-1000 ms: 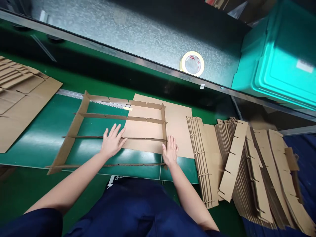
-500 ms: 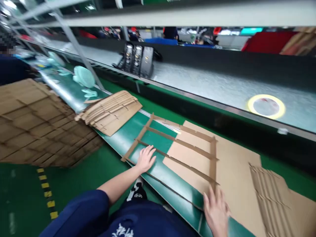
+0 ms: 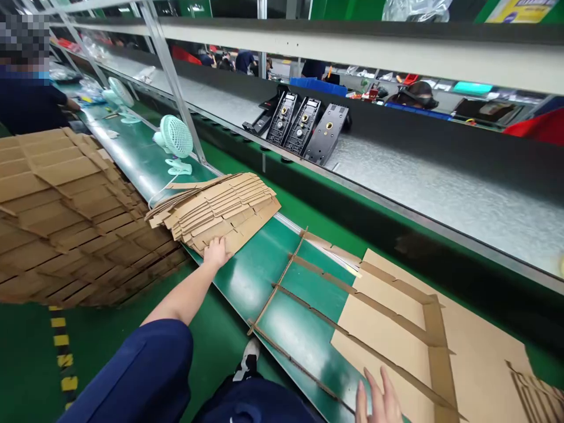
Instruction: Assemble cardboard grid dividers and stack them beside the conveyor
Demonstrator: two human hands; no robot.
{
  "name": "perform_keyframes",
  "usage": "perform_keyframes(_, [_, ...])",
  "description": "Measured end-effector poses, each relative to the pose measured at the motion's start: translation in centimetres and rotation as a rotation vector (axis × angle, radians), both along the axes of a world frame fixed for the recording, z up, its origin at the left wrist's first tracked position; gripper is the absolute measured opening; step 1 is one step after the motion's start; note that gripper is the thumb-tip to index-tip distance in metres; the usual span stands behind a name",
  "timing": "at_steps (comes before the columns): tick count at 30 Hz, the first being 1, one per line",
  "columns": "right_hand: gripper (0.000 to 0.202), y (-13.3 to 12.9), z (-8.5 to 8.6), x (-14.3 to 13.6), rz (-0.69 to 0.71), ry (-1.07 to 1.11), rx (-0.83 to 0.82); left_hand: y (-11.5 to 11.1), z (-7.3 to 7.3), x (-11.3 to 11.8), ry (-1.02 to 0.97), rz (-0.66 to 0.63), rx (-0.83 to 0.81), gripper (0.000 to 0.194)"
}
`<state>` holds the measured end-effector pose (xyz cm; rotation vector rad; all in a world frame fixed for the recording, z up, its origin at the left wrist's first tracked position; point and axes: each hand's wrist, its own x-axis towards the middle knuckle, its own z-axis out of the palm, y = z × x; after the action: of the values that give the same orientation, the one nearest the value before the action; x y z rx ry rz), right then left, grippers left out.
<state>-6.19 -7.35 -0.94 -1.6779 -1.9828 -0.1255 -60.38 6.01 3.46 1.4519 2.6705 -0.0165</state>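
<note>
A cardboard divider frame (image 3: 348,288) of crossed slotted strips stands on the green bench, its right part over a flat cardboard sheet (image 3: 484,346). My left hand (image 3: 217,252) is at the near edge of a fanned stack of slotted cardboard strips (image 3: 229,205), its fingers bent onto the edge; whether they grip a strip is hidden. Near the bottom of the view my right hand (image 3: 379,399) has its fingers spread, close to the frame's near right part and holding nothing visible.
A large pile of assembled cardboard dividers (image 3: 66,217) is at the left, near a person (image 3: 30,100). Green clip fans (image 3: 176,138) stand on the bench. Black devices (image 3: 304,126) rest on the metal shelf behind. More strips (image 3: 535,393) lie at the lower right.
My left hand has moved from the divider frame to the strip stack at the left. My right hand appears lower in the view, and the view has turned left.
</note>
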Motion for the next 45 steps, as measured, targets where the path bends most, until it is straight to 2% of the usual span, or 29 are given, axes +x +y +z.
perform_keyframes(4, [0.043, 1.5, 2.0, -5.2, 0.086, 0.022, -0.097, 1.0, -2.0, 0.5, -0.006, -0.022, -0.033, 0.072])
perform_keyframes(9, [0.038, 2.2, 3.7, -8.7, 0.126, 0.039, -0.157, 1.0, -2.1, 1.7, -0.117, -0.092, -0.079, 0.063])
perform_keyframes(14, [0.034, 1.9, 3.9, -9.2, 0.143, 0.065, -0.183, -1.6, -2.2, 2.0, -0.145, -0.136, 0.022, 0.039])
perform_keyframes(18, [0.033, 1.6, 3.9, -8.9, 0.129, 0.094, -0.196, -3.7, -3.0, 4.0, -0.103, -0.211, 0.077, 0.040])
perform_keyframes(22, [0.030, 1.4, 3.8, -8.8, 0.147, 0.129, -0.243, -3.8, -3.3, 5.7, -0.064, -0.198, 0.034, 0.053])
perform_keyframes(25, [0.032, 1.4, 4.0, -8.9, 0.148, 0.172, -0.275, -3.5, -2.6, 5.7, -0.108, -0.129, 0.089, 0.054])
perform_keyframes(28, [0.036, 1.1, 5.1, -9.4, 0.107, 0.263, -0.326, -4.4, -0.9, 6.6, -0.249, -0.092, 0.324, 0.055])
perform_keyframes(30, [0.038, 0.9, 6.4, -10.3, 0.102, 0.364, -0.404, -5.5, 0.4, 8.8, -0.373, -0.135, 0.491, 0.057])
perform_keyframes(32, [0.040, 1.0, 7.8, -11.6, 0.136, 0.495, -0.520, -7.0, 1.4, 12.7, -0.521, -0.268, 0.582, 0.056])
perform_keyframes(34, [0.046, 1.6, 8.8, -13.1, 0.168, 0.628, -0.594, -8.9, 2.0, 17.7, -0.677, -0.465, 0.580, 0.051])
perform_keyframes(36, [0.044, 2.2, 9.3, -13.8, 0.116, 0.702, -0.572, -10.8, 2.1, 22.8, -0.810, -0.660, 0.526, 0.048])
perform_keyframes(38, [0.042, 2.5, 9.4, -13.1, -0.011, 0.742, -0.504, -12.2, 1.8, 26.7, -0.890, -0.823, 0.452, 0.053])
perform_keyframes(40, [0.043, 2.2, 9.5, -10.5, -0.156, 0.761, -0.454, -12.4, 1.5, 28.7, -0.867, -0.923, 0.387, 0.058])
perform_keyframes(42, [0.044, 1.5, 9.6, -6.0, -0.287, 0.709, -0.458, -11.7, 1.2, 28.9, -0.727, -0.923, 0.345, 0.058])
perform_keyframes(45, [0.049, 0.2, 9.8, 1.8, -0.486, 0.462, -0.521, -9.8, 0.0, 27.5, -0.461, -0.812, 0.300, 0.057])
